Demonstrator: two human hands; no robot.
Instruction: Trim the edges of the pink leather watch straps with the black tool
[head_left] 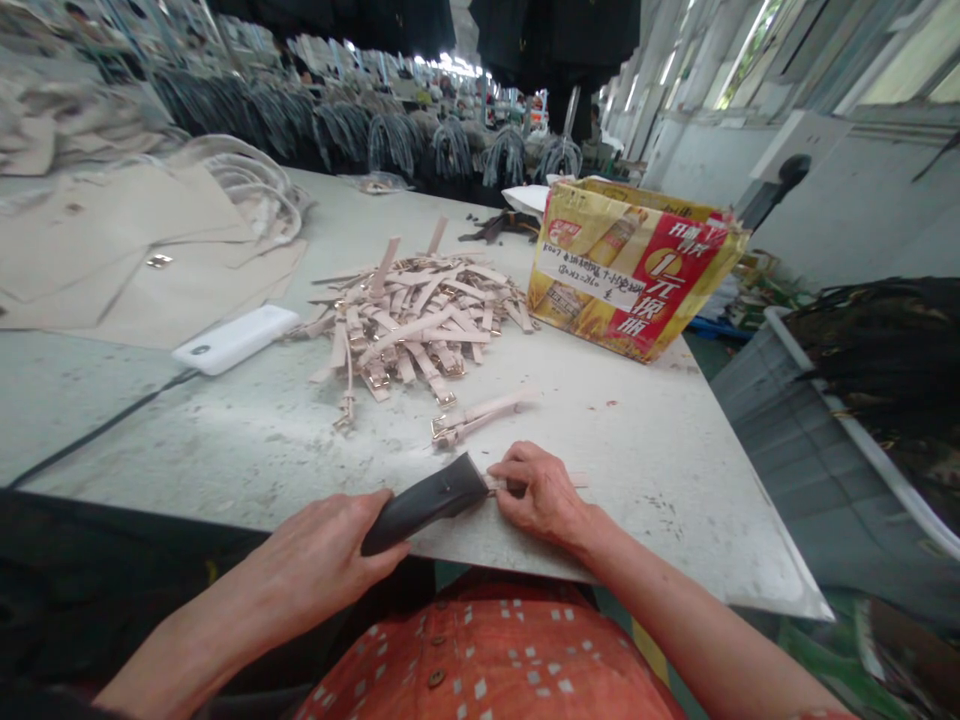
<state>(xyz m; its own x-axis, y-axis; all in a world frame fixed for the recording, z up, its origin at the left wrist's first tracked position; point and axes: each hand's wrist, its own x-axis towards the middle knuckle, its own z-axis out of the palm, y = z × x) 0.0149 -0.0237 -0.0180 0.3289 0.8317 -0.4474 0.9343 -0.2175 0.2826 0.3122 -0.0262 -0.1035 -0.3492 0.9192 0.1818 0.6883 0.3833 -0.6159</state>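
Note:
My left hand (341, 550) is wrapped round a black clipper-shaped hand tool (427, 500), whose exact kind I cannot tell. Its squared end points right, close to the fingertips of my right hand (540, 495). Those fingers are pinched on a thin pale pink strap (576, 481) at the table's front edge; most of it is hidden under the hand. Just beyond lie a couple of loose pink buckle straps (480, 415). Farther back is a heaped pile of similar straps (420, 320) with gold-coloured buckles.
A yellow and red cardboard box (592, 270) stands behind on the right of the table (630, 440). To the left are a white power bank (236, 340) with a black cable and beige bag panels (150, 250). A grey bin (847, 440) holds dark material beside the table.

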